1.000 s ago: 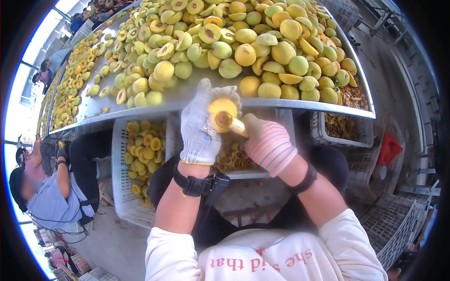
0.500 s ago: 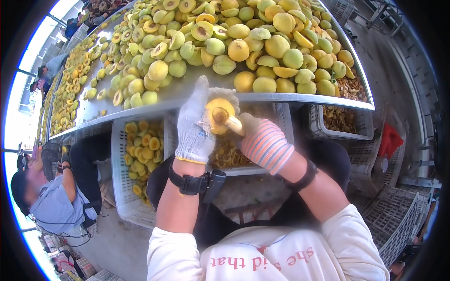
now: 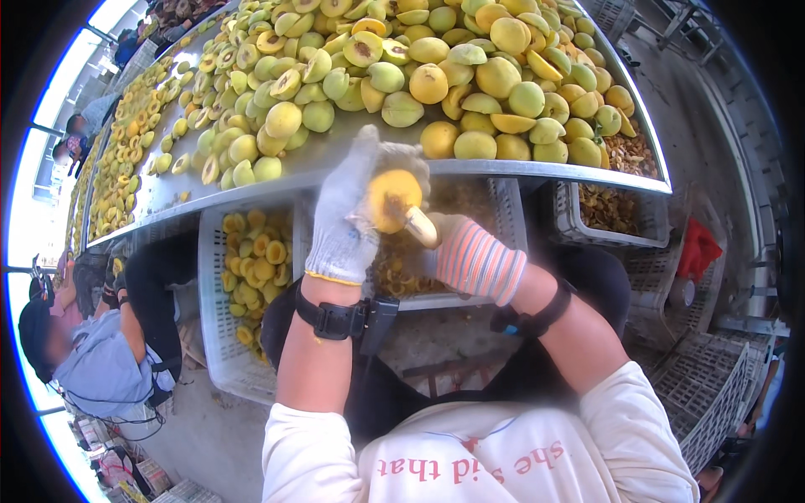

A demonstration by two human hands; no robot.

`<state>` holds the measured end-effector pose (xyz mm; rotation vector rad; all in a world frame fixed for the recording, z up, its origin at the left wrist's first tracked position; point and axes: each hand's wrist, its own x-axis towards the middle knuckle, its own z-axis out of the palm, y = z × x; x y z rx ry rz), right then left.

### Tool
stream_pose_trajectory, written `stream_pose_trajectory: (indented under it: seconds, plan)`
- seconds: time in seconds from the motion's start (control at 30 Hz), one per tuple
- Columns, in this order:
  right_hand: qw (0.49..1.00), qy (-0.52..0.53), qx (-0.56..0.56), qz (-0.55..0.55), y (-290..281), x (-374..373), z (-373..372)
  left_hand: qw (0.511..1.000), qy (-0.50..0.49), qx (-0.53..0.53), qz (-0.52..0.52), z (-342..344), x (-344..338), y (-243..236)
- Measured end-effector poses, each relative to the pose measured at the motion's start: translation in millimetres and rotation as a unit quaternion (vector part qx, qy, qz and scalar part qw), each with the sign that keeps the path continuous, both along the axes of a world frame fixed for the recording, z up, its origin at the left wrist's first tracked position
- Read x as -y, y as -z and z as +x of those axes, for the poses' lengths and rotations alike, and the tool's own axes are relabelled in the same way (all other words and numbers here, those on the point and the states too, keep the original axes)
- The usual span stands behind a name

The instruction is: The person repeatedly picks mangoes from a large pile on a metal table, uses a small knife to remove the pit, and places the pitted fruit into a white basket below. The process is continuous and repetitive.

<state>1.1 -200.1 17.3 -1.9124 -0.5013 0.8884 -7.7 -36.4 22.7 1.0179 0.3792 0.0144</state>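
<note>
My left hand (image 3: 352, 214), in a pale knit glove, is wrapped round a yellow fruit half (image 3: 394, 191), held just in front of the table's near edge. My right hand (image 3: 474, 256), in a glove striped pink and blue, grips a pale-handled tool (image 3: 419, 223) whose tip sits in the middle of that fruit; the tip itself is hidden. Beyond my hands, cut yellow-green fruit (image 3: 402, 109) is heaped on a steel table (image 3: 331, 142). Below them, a white basket (image 3: 495, 201) holds brownish pieces.
Left below the table, another white basket (image 3: 222, 360) holds fruit halves. At right stand a crate of brown pieces (image 3: 608, 214), a red object (image 3: 698, 250) and mesh crates (image 3: 700, 394). A co-worker in grey-blue (image 3: 109, 360) sits at left; others are farther back.
Both my hands have moved slightly, the left one a little up and away from me, still holding the fruit. The tool in my right hand has turned slightly against the fruit.
</note>
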Motion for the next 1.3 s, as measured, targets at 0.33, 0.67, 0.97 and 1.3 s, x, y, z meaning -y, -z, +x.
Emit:
stream_pose_trajectory:
  seconds: [0.33,0.67,0.97,1.3]
  plan:
    - [0.995,0.005,0.019,0.098,40,2,-7,0.964,0.016,0.095,0.247,-10,18,7]
    - [0.926,-0.043,-0.354,0.121,0,18,-1,0.993,0.043,0.065,-0.087,-4,23,11]
    - [0.925,-0.055,-0.328,0.184,16,49,-2,0.981,0.053,0.055,-0.181,3,39,19]
    - [0.905,-0.055,-0.345,0.241,0,67,-5,0.989,0.001,0.064,-0.131,21,50,17]
